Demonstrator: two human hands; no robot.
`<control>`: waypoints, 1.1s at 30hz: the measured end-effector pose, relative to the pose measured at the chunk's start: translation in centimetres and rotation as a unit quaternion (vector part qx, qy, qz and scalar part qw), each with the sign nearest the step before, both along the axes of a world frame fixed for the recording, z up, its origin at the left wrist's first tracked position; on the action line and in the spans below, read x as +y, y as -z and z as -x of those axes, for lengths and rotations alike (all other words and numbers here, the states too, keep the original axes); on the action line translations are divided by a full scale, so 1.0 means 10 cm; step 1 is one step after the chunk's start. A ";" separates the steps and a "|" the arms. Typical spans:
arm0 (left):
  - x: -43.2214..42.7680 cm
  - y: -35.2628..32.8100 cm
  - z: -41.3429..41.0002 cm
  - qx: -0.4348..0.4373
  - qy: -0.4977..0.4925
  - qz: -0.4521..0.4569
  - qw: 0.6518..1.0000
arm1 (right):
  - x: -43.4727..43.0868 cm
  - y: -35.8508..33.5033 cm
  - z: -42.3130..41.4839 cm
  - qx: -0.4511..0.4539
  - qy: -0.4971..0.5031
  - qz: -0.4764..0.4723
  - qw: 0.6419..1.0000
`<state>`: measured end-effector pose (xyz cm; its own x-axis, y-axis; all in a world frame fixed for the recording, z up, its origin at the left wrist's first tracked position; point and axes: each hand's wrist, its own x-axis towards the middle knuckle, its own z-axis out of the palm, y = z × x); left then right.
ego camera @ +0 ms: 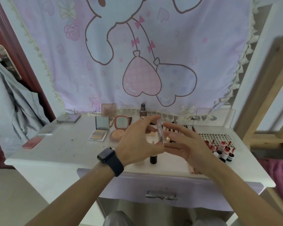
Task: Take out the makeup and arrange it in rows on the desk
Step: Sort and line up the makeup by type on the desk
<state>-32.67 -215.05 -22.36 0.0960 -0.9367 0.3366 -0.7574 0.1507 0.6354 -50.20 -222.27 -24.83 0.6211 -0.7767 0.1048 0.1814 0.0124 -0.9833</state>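
The left hand (137,141) pinches a clear compact (160,132) above the desk (64,149), right hand (186,144) flat beside it

Legible text: very little.
- Dark bottle (143,110), centre of frame: one large pale mark on its front, V- or A-shaped.
- Lash tray (219,139), right of frame: short line of letters along its right edge, too blurred to read.
- Small dark jar (230,158), right: white label, unreadable.

A rabbit-print cloth (121,46) hangs at 12 o'clock. A red door (0,30) stands at 9 o'clock, a wooden frame (268,95) at 3, the white counter (59,149) with its lilac drawer (170,185) at 6.
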 end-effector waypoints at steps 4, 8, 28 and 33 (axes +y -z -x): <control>0.03 0.05 0.04 -0.156 0.012 0.032 0.987 | -0.04 -0.04 -0.06 0.055 0.010 0.000 0.998; 0.04 0.10 0.01 -0.088 0.029 0.043 0.995 | -0.03 -0.05 -0.04 0.039 0.035 0.006 0.999; 0.07 0.00 -0.02 0.394 0.048 -0.153 0.905 | 0.14 -0.03 0.07 0.037 -0.013 0.118 0.992; 0.09 0.01 -0.04 0.352 0.051 -0.153 0.922 | 0.16 -0.07 0.07 0.076 -0.006 0.174 0.982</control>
<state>-32.25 -214.15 -22.45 0.0951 -0.9938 -0.0576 -0.1336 -0.0701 0.9886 -50.92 -220.64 -24.12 0.6585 -0.7028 0.2691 0.0350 -0.3285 -0.9438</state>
